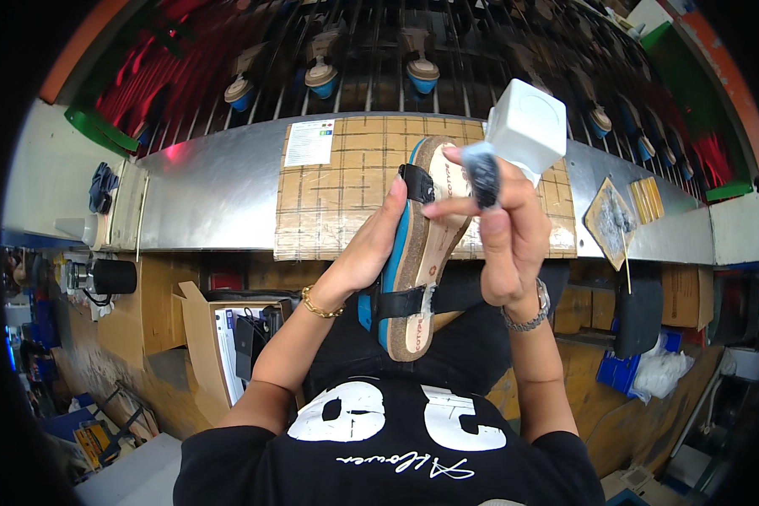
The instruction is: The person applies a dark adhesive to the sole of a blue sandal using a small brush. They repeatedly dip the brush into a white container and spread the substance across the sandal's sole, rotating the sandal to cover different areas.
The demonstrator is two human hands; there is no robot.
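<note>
A cork sandal (pixel 434 253) with a pale footbed, black straps and blue along its side slants over my lap and the bench edge. My left hand (pixel 371 249) wraps its left side, with the thumb by the upper black strap (pixel 419 182). A lower black strap (pixel 402 303) crosses near the heel. Above the footbed, my right hand (pixel 512 236) is closed on a blurred dark piece (pixel 483 179) with a pale blue end, whose kind I cannot make out. One right finger reaches to the upper strap. Part of the sandal's right side is hidden behind this hand.
Taped cardboard (pixel 346 190) covers the metal bench (pixel 211 190). Beyond my right hand stands a white box-like container (pixel 527 126). To its right lie a dark-smeared square (pixel 609 221) with a thin stick and a yellow block (pixel 647 200). Several shoes hang on the rack (pixel 363 59) behind.
</note>
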